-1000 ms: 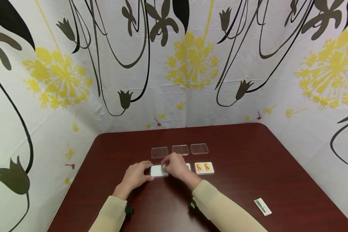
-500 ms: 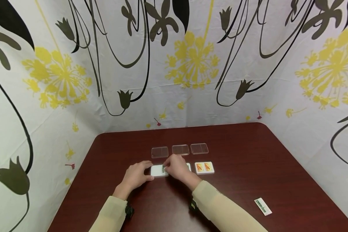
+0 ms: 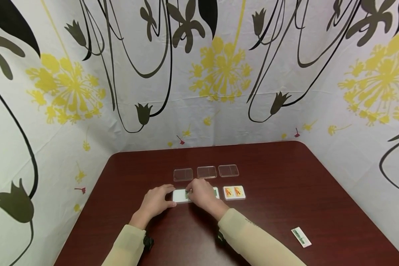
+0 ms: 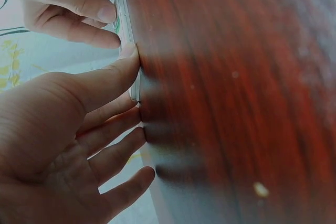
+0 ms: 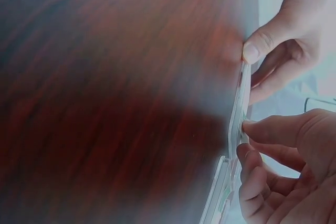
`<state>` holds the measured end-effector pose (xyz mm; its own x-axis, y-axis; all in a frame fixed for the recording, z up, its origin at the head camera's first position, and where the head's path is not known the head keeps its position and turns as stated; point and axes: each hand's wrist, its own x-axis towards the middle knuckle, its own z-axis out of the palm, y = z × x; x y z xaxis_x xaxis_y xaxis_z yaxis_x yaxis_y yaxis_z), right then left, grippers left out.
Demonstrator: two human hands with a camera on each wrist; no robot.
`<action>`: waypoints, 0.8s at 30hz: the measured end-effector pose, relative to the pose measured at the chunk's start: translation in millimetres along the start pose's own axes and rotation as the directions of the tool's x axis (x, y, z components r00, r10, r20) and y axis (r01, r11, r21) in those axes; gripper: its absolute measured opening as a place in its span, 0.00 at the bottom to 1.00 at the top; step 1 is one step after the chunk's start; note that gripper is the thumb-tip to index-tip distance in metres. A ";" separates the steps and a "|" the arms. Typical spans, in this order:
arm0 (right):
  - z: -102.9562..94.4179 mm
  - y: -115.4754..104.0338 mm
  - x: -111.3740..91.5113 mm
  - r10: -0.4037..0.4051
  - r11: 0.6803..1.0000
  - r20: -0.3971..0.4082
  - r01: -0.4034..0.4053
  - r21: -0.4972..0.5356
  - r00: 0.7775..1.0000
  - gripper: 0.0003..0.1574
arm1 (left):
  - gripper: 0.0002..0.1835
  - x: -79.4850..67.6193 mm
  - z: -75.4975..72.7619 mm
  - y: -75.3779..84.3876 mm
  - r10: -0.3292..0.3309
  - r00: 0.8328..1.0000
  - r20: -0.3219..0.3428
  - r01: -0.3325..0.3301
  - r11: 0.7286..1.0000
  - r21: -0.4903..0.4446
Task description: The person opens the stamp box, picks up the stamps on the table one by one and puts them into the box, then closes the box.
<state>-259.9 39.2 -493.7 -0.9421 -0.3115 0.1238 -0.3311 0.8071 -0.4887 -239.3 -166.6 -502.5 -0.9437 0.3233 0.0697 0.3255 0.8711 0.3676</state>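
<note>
The counter point(image 3: 269, 162) before me is dark reddish-brown, with streaked grain and rounded far corners. Toward its far edge I see three clear trays point(image 3: 183, 174) in a row. Nearer me lie a plain white case point(image 3: 179, 196), a middle case point(image 3: 217, 191) mostly behind my right hand point(image 3: 203, 194), and a right-hand case point(image 3: 234, 193) showing two orange pictures. Off to my right, a small green-and-white card point(image 3: 301, 237) lies aslant.

Your left hand point(image 3: 157, 200) holds its thumb point(image 4: 107, 83) and fingers point(image 4: 118, 153) apart; your right hand point(image 3: 202, 192) angles leftward, fingers curled.
</note>
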 end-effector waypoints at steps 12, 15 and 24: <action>1.2 -3.3 -0.7 -0.032 0.999 0.007 0.032 -0.021 0.999 0.16 | 0.31 -0.7 -0.4 -1.9 0.014 1.000 -0.011 -0.014 1.000 -0.005; 1.4 -3.9 -1.0 -0.049 0.999 0.005 0.049 -0.021 0.999 0.16 | 0.31 -1.0 -0.7 -1.8 0.016 1.000 -0.015 -0.016 1.000 -0.009; 2.9 -3.5 -3.1 -0.086 0.995 -0.010 0.085 -0.052 0.996 0.15 | 0.31 -1.8 0.2 -1.4 0.016 1.000 -0.013 -0.016 1.000 -0.017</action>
<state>-255.8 35.9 -494.9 -0.9107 -0.3746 0.1739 -0.4124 0.8026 -0.4309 -238.1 -168.3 -503.4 -0.9392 0.3320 0.0873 0.3394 0.8597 0.3817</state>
